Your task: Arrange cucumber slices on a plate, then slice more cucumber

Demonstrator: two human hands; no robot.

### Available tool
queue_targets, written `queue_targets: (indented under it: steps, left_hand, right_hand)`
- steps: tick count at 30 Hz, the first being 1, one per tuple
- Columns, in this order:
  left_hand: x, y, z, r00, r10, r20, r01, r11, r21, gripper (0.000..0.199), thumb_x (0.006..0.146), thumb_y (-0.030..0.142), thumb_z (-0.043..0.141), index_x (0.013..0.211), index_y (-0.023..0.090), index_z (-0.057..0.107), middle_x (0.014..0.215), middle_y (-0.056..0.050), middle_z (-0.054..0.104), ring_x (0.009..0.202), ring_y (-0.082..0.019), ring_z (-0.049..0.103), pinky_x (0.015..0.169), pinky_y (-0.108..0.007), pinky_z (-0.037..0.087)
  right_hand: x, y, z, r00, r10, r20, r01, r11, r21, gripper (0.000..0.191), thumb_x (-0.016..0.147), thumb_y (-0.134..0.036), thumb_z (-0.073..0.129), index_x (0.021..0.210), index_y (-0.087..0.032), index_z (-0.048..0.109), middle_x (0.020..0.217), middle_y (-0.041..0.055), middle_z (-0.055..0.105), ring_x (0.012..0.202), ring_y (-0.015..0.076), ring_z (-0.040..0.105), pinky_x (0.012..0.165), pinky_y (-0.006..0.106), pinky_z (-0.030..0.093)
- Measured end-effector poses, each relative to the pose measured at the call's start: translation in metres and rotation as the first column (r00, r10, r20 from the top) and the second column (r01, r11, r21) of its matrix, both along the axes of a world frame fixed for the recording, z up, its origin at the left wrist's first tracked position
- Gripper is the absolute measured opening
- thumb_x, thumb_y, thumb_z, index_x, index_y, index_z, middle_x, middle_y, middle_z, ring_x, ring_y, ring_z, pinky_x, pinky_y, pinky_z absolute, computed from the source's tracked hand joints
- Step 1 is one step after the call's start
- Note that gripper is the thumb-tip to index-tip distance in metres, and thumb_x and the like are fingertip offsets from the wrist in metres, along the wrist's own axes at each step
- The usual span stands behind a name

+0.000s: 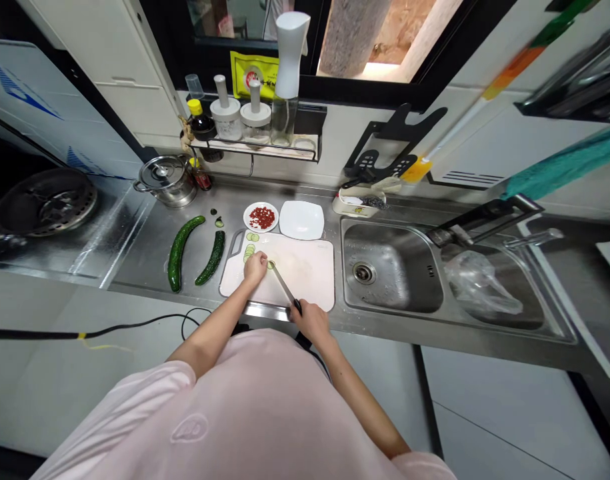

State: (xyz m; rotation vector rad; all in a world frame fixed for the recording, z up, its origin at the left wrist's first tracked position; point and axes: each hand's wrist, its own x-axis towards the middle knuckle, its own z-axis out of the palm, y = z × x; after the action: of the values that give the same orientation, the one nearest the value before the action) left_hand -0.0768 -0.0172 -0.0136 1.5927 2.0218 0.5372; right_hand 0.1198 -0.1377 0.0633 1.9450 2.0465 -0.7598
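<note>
On the steel counter lies a white cutting board point(305, 273) with a grey handle. My right hand point(311, 321) is wrapped round the black handle of a knife point(283, 283), whose blade points up and left across the board. At the blade's tip is a round cucumber slice point(271, 265). Just left of it, my left hand point(255, 267) is closed, with fingertips pressed together near the slice; what they hold is too small to tell. Several pale green slices point(249, 249) lie beyond my left hand. Two dark green cucumbers point(181, 253) point(212, 259) rest left of the board.
Behind the board stand a plate of chopped red pieces point(261, 217) and a white square plate point(301, 220). A steel pot point(167, 180) is at the back left, a pan point(45, 200) farther left. The sink point(392, 267) is to the right, a spice rack point(255, 148) above.
</note>
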Motion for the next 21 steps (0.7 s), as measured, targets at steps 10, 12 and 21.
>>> queue_targets:
  steps: [10,12,21]
  left_hand:
    - [0.0002,0.0005,0.0004,1.000,0.008,0.008,-0.008,1.000,0.002,0.017,0.079,0.018,0.052,0.089,0.021,0.065,0.083,-0.004,0.065,0.082,-0.019,0.060,0.075,-0.028,0.044]
    - [0.0000,0.0006,-0.0002,1.000,0.011,0.009,-0.011,1.000,0.011,0.016,0.078,0.018,0.053,0.088,0.022,0.065,0.081,-0.004,0.065,0.081,-0.019,0.060,0.074,-0.028,0.044]
    - [0.0004,0.0012,-0.0003,1.000,0.012,-0.001,-0.012,1.000,-0.012,0.017,0.079,0.020,0.053,0.090,0.022,0.065,0.084,-0.004,0.065,0.083,-0.019,0.060,0.074,-0.028,0.043]
  right_hand:
    - [-0.0030,-0.0009,0.0008,1.000,-0.014,0.002,0.014,1.000,-0.015,0.042,0.094,-0.047,0.031,0.108,-0.019,0.060,0.097,0.0120,0.068,0.091,0.0226,0.063,0.075,0.028,0.038]
    - [-0.0031,-0.0010,0.0001,1.000,-0.014,0.007,0.014,1.000,-0.007,0.042,0.094,-0.046,0.031,0.107,-0.019,0.060,0.096,0.0119,0.068,0.091,0.0227,0.063,0.075,0.029,0.038]
    - [-0.0025,-0.0007,-0.0015,1.000,0.006,0.022,-0.006,1.000,0.015,0.041,0.094,-0.045,0.031,0.103,-0.019,0.061,0.093,0.0104,0.068,0.087,0.0226,0.064,0.072,0.028,0.038]
